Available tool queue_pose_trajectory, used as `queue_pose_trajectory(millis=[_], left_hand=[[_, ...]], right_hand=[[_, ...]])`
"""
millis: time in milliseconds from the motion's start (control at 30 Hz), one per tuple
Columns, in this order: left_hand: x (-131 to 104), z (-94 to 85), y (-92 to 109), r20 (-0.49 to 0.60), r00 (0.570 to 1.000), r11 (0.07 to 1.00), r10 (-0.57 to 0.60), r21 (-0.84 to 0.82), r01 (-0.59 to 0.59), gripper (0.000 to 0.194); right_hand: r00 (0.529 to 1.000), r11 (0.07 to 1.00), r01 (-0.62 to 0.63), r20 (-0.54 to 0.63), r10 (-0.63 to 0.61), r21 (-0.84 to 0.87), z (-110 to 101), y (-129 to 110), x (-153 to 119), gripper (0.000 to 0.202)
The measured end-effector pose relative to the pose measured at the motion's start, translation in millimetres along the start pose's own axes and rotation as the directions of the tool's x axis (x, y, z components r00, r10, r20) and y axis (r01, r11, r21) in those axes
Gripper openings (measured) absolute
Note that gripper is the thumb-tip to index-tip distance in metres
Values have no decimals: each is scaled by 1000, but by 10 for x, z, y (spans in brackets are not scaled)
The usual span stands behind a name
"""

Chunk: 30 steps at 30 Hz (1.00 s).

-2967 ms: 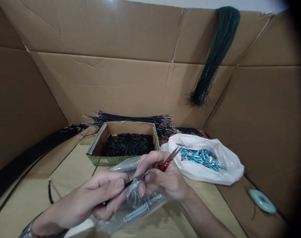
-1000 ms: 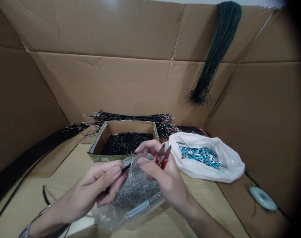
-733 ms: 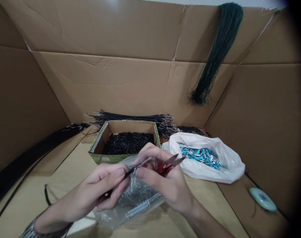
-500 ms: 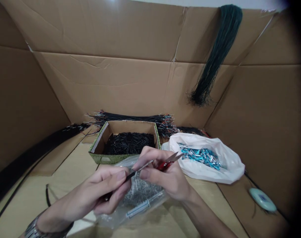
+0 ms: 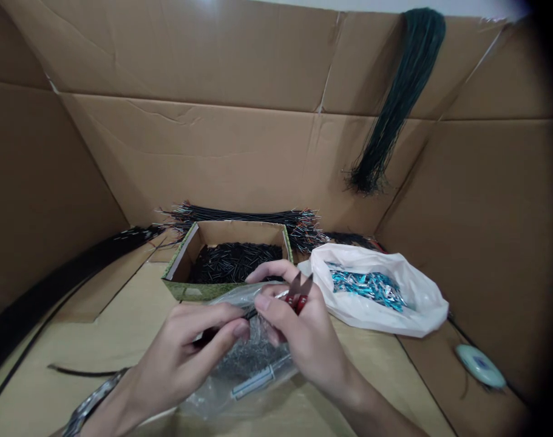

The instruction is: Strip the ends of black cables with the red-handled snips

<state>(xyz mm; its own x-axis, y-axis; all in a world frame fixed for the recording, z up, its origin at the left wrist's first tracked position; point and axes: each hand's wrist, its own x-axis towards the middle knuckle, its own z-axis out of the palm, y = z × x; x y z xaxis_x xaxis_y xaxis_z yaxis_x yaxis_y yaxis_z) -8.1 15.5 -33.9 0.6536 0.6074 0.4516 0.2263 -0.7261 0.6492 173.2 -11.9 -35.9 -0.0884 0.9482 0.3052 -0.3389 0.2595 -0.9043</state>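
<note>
My left hand (image 5: 198, 346) is closed on a black cable (image 5: 91, 371), whose far end sticks out to the left past my wrist. The cable's near end shows at the fingertips, close to the fingers of my right hand (image 5: 294, 309). Red-handled scissors (image 5: 298, 294) sit in my right hand, blades up and slightly apart. Its thumb and fingers are bent near the cable end, and what they pinch is too small to tell. Beneath both hands lies a clear plastic bag (image 5: 253, 358) of fine, silvery pieces with a label.
Behind my hands stands a green-edged box (image 5: 185, 291) of short black tubes. A white bag (image 5: 422, 303) of blue-silver pieces is on the right, a pale oval object (image 5: 480, 366) beyond. Black cable bundles (image 5: 244, 215) lie behind. Dark green strands (image 5: 401, 91) hang from the cardboard wall.
My fingers have come closer together at the cable end. The scissor blades have turned from pointing right to pointing up. The cable's loose end has swung out to the left.
</note>
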Motion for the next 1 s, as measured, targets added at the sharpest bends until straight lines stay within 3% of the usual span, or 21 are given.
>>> queue_pose_trajectory(millis=[133,300,400,500,667,800,1000], left_hand=[[-5,13,-23,-36,999,1000,-2,17,2,22],[-28,-17,-70,-36,983,961,-182,-217,171,37],[-23,-47,-55,55,969,888,-239,-390,241,45],[-24,-74,-29,200,945,808,-259,-491,325,48],[-52,-101,-17,411,884,666,-222,-598,445,46],[-63,-104,-34,447,868,627,-215,-618,474,46],[-85,-128,-40,422,874,648,-240,-601,468,47]], right_hand=[[999,995,-38,19,36,94,15,40,21,14],[988,989,150,26,-150,6,-106,32,63,34],[974,976,216,72,-214,-31,-201,-7,63,26],[966,987,160,203,-160,13,-243,-39,50,17],[917,993,88,384,-111,77,-205,-58,54,20],[909,987,160,386,-159,31,-210,-56,80,21],[884,893,389,366,-292,-228,-284,-48,89,23]])
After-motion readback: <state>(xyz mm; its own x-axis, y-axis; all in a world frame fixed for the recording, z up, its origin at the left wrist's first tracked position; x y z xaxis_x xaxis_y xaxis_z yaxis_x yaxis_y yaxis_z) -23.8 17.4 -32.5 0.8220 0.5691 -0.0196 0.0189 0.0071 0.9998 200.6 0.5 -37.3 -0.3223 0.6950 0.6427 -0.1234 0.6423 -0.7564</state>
